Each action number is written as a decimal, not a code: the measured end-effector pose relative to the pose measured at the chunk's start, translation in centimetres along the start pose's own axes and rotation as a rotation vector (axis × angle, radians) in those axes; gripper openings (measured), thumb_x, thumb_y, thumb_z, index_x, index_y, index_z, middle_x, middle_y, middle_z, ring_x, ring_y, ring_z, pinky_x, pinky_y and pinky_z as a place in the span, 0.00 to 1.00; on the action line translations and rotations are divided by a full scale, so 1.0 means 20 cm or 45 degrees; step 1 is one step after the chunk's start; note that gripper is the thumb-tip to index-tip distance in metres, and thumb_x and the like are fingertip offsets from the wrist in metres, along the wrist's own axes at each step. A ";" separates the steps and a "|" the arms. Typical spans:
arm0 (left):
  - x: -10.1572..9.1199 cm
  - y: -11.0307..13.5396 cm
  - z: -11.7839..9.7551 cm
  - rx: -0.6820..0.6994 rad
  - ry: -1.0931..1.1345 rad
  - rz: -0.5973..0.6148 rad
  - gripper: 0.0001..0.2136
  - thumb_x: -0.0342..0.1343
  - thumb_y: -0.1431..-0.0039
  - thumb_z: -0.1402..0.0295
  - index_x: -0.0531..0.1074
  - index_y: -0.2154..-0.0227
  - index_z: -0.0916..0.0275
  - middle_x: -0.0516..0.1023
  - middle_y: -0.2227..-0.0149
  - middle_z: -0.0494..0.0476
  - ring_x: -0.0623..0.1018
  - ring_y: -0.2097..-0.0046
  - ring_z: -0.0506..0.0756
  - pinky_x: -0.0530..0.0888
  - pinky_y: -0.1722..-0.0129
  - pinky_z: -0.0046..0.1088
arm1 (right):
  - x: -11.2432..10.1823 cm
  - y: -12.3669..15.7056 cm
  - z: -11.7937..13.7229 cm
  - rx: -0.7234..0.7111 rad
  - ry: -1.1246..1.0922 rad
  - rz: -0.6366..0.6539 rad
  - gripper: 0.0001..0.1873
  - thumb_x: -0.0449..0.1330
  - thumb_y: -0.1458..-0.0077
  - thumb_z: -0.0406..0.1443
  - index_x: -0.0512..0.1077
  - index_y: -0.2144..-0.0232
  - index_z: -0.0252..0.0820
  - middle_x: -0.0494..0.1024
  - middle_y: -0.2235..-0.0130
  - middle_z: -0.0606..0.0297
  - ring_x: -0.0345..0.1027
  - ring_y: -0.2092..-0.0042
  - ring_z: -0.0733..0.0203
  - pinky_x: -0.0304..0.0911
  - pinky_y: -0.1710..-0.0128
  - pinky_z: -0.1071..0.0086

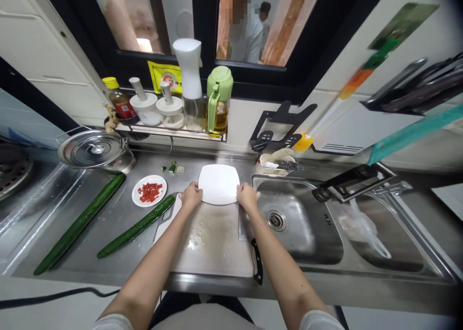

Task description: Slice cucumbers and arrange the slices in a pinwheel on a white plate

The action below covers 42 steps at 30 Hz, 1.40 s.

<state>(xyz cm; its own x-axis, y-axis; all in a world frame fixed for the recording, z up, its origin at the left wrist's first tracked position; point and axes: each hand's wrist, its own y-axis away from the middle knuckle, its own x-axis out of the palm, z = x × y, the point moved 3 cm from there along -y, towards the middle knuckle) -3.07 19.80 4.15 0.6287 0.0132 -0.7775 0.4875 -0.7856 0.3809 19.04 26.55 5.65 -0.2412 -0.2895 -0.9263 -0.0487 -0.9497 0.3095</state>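
Near the middle of the frame, a white plate (219, 184) is being held level by its two sides: the left hand (191, 196) is clamping its left edge and the right hand (248, 197) is clamping its right edge, some fingers hidden from where I'm standing. The plate is covering the far edge of a cutting board (217, 257); whether it's resting there I can't tell. A black-handled knife (257, 262) is lying at the board's right side, lower centre. Toward the left, a long cucumber (79, 223) and a shorter cucumber (136, 226) are lying near a round dish (135, 191) holding chopped red pieces (150, 192).
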 end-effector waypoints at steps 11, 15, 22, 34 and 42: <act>-0.01 0.52 0.40 0.021 -0.092 0.100 0.07 0.51 0.46 0.68 0.67 0.63 0.57 0.76 0.68 0.49 0.75 0.63 0.53 0.62 0.62 0.28 | 0.21 0.61 -0.17 -0.055 -0.084 0.093 0.17 0.47 0.38 0.42 0.73 0.66 0.41 0.78 0.66 0.60 0.68 0.58 0.57 0.50 0.58 0.66; 0.03 0.58 0.46 0.054 -0.140 0.097 0.07 0.51 0.46 0.69 0.66 0.64 0.58 0.76 0.68 0.50 0.75 0.63 0.54 0.63 0.63 0.28 | 0.26 0.70 -0.20 -0.050 -0.065 0.114 0.17 0.47 0.38 0.43 0.73 0.66 0.41 0.78 0.66 0.59 0.68 0.58 0.55 0.49 0.58 0.66; 0.08 0.63 0.53 0.109 -0.107 0.117 0.06 0.51 0.45 0.70 0.66 0.64 0.60 0.75 0.70 0.52 0.75 0.65 0.54 0.63 0.66 0.27 | 0.30 0.76 -0.21 -0.072 0.009 0.102 0.18 0.47 0.38 0.43 0.74 0.65 0.40 0.79 0.66 0.57 0.69 0.57 0.53 0.49 0.56 0.63; 0.08 0.64 0.53 0.069 -0.098 0.140 0.11 0.52 0.45 0.69 0.68 0.58 0.61 0.77 0.67 0.54 0.75 0.63 0.55 0.65 0.64 0.28 | 0.30 0.78 -0.17 -0.084 0.156 0.157 0.18 0.48 0.38 0.42 0.74 0.65 0.38 0.79 0.64 0.53 0.70 0.58 0.51 0.47 0.54 0.60; -0.06 0.71 0.61 0.085 -0.058 0.072 0.13 0.52 0.44 0.60 0.73 0.57 0.56 0.77 0.68 0.53 0.75 0.63 0.55 0.66 0.63 0.28 | 0.16 0.69 -0.34 -0.094 0.152 -0.105 0.19 0.45 0.37 0.41 0.73 0.61 0.38 0.77 0.63 0.52 0.67 0.57 0.52 0.50 0.56 0.62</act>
<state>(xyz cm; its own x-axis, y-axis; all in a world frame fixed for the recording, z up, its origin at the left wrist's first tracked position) -4.22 1.05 4.43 0.6251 -0.0592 -0.7783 0.4098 -0.8237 0.3918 24.29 11.64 5.58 -0.1225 -0.2179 -0.9682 0.0088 -0.9758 0.2185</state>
